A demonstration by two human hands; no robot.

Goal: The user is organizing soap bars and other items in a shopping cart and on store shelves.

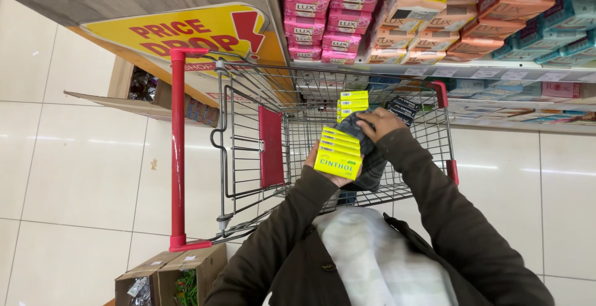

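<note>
Hands: left [329, 168] grasps five yellow boxes [339, 152]; right [380, 124] clasps one dark pouch [366, 150] over cart [248, 126].

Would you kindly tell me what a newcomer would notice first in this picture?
A stack of yellow boxes rests on the left hand at centre, with the right hand on a dark cloth beside it. Both are over a red-handled cart. Pink and orange packs fill the shelf above.
</note>
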